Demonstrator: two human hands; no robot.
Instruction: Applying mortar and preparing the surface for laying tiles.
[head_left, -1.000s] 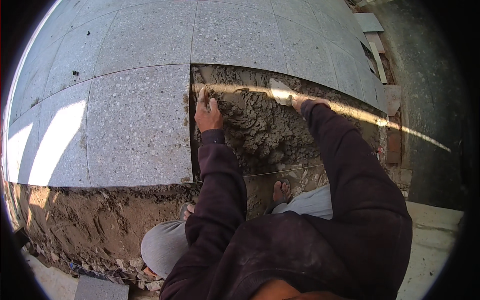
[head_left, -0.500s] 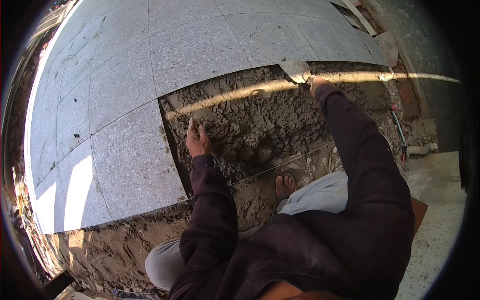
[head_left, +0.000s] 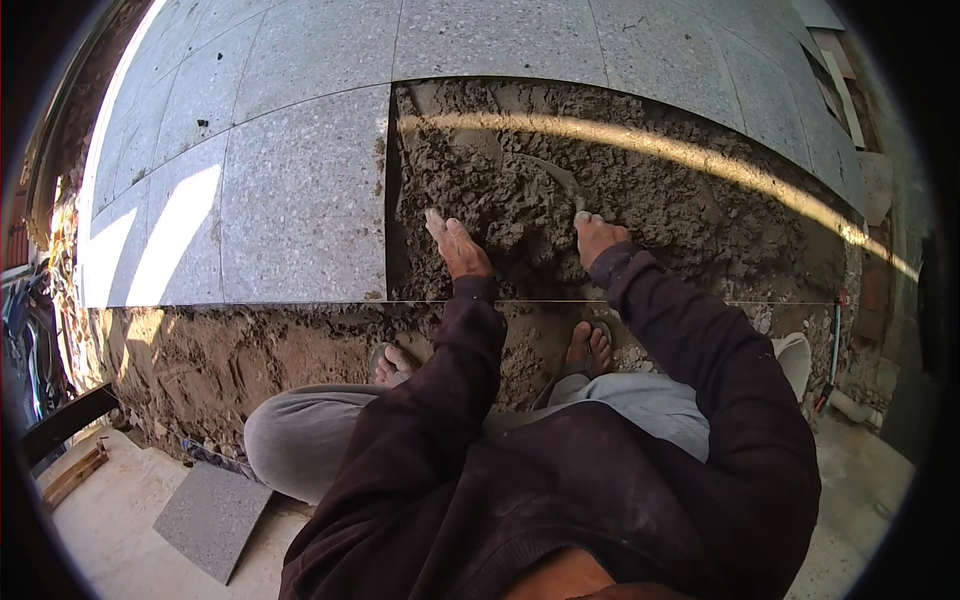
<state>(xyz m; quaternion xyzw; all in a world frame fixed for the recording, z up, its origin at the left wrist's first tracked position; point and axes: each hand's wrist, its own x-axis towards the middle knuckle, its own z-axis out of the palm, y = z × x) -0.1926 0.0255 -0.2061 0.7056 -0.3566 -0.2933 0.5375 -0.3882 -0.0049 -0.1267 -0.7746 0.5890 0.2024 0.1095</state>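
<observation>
My right hand is closed round the handle of a trowel. The trowel's blade lies on the rough, wet mortar, smeared with it and hard to tell apart from it. To the left, my left hand is held over the near left part of the mortar with its fingers stretched out and nothing in it. Whether it touches the mortar I cannot tell. Grey speckled floor tiles border the mortar bed on the left and far sides.
A taut string runs along the near edge of the bed, in front of my feet. A loose speckled tile rests at the lower left. Rubble and a pale pipe are at the right.
My right hand has brought the trowel from the bed's far edge back toward me, onto the mortar. My left hand stays outstretched near the left side. The view has shifted and turned.
</observation>
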